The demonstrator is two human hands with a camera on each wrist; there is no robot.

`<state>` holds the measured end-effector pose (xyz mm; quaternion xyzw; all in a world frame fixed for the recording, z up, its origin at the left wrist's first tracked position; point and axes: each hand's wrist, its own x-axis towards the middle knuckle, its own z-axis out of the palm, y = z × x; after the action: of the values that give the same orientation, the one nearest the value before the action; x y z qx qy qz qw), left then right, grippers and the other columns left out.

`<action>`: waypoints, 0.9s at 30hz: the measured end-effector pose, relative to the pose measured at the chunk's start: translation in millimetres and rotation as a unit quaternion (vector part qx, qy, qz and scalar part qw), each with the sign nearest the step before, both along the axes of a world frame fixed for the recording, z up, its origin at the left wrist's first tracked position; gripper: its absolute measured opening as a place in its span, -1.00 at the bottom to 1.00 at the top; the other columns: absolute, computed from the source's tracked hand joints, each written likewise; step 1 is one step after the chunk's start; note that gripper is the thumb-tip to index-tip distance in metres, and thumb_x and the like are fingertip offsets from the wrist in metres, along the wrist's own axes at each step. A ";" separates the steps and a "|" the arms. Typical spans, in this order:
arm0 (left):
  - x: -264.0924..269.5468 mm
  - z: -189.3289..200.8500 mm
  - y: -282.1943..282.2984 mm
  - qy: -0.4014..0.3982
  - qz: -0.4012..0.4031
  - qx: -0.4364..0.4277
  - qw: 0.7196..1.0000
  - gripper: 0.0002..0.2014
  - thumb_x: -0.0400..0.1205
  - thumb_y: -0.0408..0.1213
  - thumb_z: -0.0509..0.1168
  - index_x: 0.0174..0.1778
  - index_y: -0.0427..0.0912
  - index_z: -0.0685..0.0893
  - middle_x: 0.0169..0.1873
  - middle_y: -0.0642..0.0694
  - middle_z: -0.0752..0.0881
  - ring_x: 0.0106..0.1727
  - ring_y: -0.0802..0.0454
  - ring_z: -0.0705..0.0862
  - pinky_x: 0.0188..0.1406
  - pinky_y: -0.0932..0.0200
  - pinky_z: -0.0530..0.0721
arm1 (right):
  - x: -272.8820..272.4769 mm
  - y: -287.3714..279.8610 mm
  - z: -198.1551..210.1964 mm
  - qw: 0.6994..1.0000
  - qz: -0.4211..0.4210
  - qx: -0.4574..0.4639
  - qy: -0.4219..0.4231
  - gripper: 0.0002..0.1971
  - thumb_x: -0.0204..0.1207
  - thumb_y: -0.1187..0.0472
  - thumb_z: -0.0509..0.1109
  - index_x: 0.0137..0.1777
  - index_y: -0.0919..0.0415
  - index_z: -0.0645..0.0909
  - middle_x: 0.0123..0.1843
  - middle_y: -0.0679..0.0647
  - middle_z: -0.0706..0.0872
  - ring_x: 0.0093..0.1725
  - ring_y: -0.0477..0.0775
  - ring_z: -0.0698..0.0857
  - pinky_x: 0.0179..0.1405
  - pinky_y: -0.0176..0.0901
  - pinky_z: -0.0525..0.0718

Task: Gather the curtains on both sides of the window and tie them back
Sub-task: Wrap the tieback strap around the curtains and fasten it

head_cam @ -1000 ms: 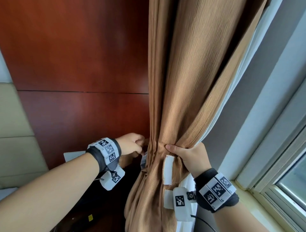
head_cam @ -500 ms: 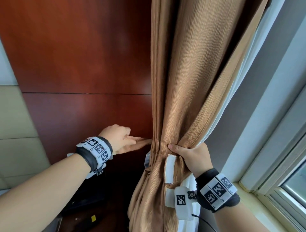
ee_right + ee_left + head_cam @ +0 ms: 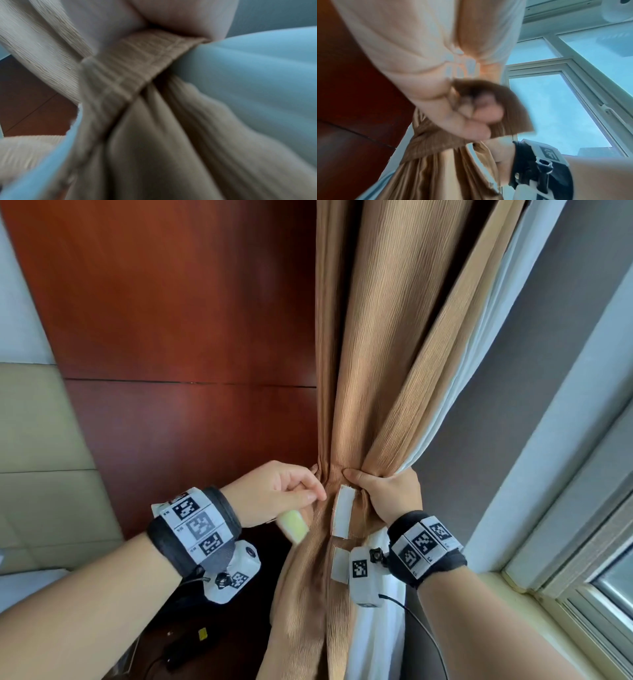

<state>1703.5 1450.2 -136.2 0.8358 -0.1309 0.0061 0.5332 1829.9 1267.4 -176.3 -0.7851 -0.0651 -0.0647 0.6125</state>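
The tan curtain [image 3: 370, 371] is hanging gathered into one tight bunch in the middle of the head view, with its white lining [image 3: 479, 371] showing along the 3 o'clock edge. The right grip [image 3: 387, 494] is clutching that bunch from 3 o'clock, thumb lying across the front and fingers wrapping round behind. Just beside the thumb, at 7 o'clock, a white fastening patch [image 3: 342, 513] is hanging down the front of the folds. The left grip [image 3: 277, 491] is reaching in from 9 o'clock, its fingers curling round the end of the tie-back band [image 3: 508, 108], where a blurred, pale yellow-green patch [image 3: 293, 525] is sticking out below the hand. The right wrist view is showing the band crossing the folds. A red-brown wood panel [image 3: 171, 320] is standing behind, and the window frame [image 3: 582, 542] is running off at 4 o'clock.
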 end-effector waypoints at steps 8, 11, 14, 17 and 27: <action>5.6 0.6 8.5 0.010 -0.050 0.210 0.976 -0.38 0.43 -0.62 0.13 0.36 -0.01 0.56 0.21 -0.13 0.71 0.12 0.32 0.69 0.27 0.34 0.59 | 1.3 -5.1 -1.1 1.000 0.000 0.003 0.000 -0.18 -0.09 -0.19 0.69 0.21 0.13 0.63 0.05 -0.03 0.80 0.05 0.04 0.77 0.12 0.00 0.76; 7.5 5.9 3.6 -0.094 -0.002 0.338 0.936 -0.43 0.53 -0.63 0.10 0.40 -0.07 0.58 0.24 0.00 0.70 -0.01 0.54 0.54 0.05 0.73 0.35 | 2.1 -8.2 -1.6 1.000 -0.001 0.001 0.001 -0.14 -0.15 -0.25 0.67 0.20 0.11 0.64 0.04 -0.03 0.80 0.03 0.04 0.78 0.11 0.04 0.77; 10.1 1.3 4.7 -0.081 -0.019 0.373 0.924 -0.34 0.52 -0.66 0.02 0.47 0.00 0.50 0.35 0.05 0.62 0.28 0.29 0.55 0.31 0.50 0.41 | 1.7 -11.2 0.1 1.000 0.003 -0.002 0.002 -0.13 -0.15 -0.25 0.66 0.21 0.12 0.64 0.05 -0.03 0.80 0.05 0.03 0.77 0.13 0.05 0.76; 9.7 2.7 9.3 -0.052 -0.037 0.376 0.924 -0.40 0.57 -0.58 0.08 0.44 0.10 0.51 0.22 0.07 0.71 0.14 0.15 0.69 0.21 0.21 0.61 | 0.4 -13.5 1.9 1.000 0.001 -0.002 -0.003 -0.16 -0.10 -0.21 0.67 0.22 0.12 0.64 0.07 -0.02 0.79 0.07 0.04 0.76 0.16 0.05 0.74; 16.6 -6.3 -15.4 -0.212 -0.007 0.253 0.944 -0.74 0.54 0.07 0.23 -0.24 0.00 0.70 -0.12 0.13 0.73 0.03 0.23 0.65 0.20 0.14 0.53 | -5.5 -7.9 1.5 1.000 0.012 -0.016 -0.012 -0.20 -0.11 -0.25 0.65 0.17 0.10 0.67 0.02 -0.05 0.81 0.02 0.01 0.77 0.11 0.04 0.76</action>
<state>1720.1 1434.7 -142.5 0.9216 -0.2441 0.1464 0.2638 1824.4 1259.5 -174.8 -0.7933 -0.0827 -0.0655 0.5996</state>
